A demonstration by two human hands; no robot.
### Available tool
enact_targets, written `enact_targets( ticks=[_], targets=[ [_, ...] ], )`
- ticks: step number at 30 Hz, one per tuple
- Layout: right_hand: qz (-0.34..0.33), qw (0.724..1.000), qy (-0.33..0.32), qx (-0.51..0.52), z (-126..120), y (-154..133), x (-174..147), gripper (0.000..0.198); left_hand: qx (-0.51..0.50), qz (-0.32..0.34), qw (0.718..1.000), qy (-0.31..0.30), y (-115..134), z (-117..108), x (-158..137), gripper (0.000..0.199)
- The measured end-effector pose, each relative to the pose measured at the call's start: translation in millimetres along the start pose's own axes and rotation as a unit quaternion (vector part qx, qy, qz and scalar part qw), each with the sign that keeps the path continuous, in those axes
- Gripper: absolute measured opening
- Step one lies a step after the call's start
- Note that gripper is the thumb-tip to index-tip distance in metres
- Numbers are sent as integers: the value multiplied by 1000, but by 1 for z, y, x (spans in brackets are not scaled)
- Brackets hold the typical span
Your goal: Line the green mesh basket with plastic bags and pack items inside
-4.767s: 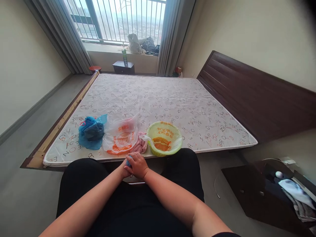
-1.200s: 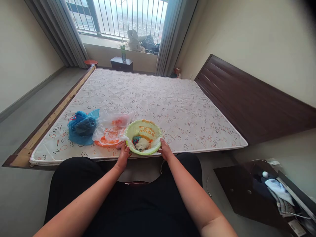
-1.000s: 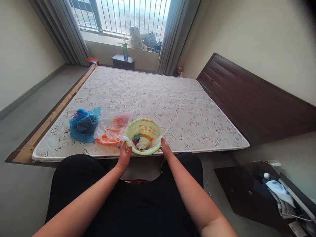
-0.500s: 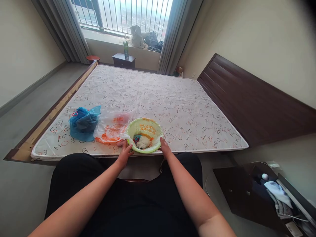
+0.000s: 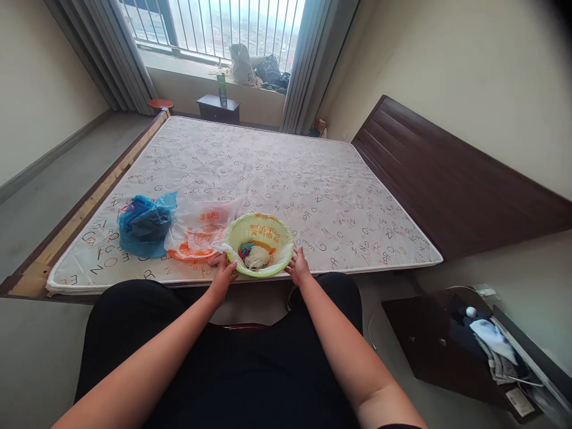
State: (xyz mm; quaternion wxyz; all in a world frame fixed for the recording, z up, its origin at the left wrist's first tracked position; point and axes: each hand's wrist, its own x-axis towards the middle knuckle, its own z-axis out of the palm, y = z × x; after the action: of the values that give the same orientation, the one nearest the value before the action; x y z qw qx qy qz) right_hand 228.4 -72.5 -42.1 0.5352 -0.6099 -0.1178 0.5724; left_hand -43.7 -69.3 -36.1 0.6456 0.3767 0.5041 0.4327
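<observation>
A small light-green plastic basket (image 5: 281, 229), lined with a thin bag with orange lettering, stands tilted towards me at the near edge of the mattress. Inside lie a cream-coloured soft bundle (image 5: 258, 257) and some blue and red bits I cannot make out. My left hand (image 5: 222, 277) grips its left side, fingers near the rim. On the opposite side, my right hand (image 5: 298, 268) presses its fingers against the basket, thumb raised off the rim. Left of it lie a clear plastic bag with orange print (image 5: 201, 229) and a blue plastic bag (image 5: 145, 229) with something dark inside.
The letter-patterned mattress (image 5: 268, 161) spreads ahead, with a dark headboard (image 5: 442, 179) on the right. A dark cabinet (image 5: 420, 333) holding several small things stands low right. By the window are a nightstand (image 5: 218, 110) with a green bottle (image 5: 222, 88) and a red stool (image 5: 159, 105).
My right thumb has lifted from the basket rim, and my left fingers have shifted outward along its side. The view has turned slightly right.
</observation>
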Motion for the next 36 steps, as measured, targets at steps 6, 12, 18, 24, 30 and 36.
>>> enact_targets(
  ticks=[6,12,18,24,30,36],
  targets=[
    [53,998,34,17,-8,1,8,14,15,-1,1000,-7,6,2,-4,75],
    [9,999,31,35,-12,-2,9,22,11,0,1000,-2,7,3,-4,74],
    [-54,993,56,84,-17,-15,11,24,-2,5,1000,7,4,3,-2,71],
    [-96,988,32,120,-16,-24,4,21,-8,9,1000,15,3,2,-1,65],
    [-62,995,2,83,-17,-30,2,9,-12,37,999,21,9,2,-3,61],
    [53,996,-71,-3,-19,-23,7,34,-1,35,999,35,10,2,-3,62]
  ],
)
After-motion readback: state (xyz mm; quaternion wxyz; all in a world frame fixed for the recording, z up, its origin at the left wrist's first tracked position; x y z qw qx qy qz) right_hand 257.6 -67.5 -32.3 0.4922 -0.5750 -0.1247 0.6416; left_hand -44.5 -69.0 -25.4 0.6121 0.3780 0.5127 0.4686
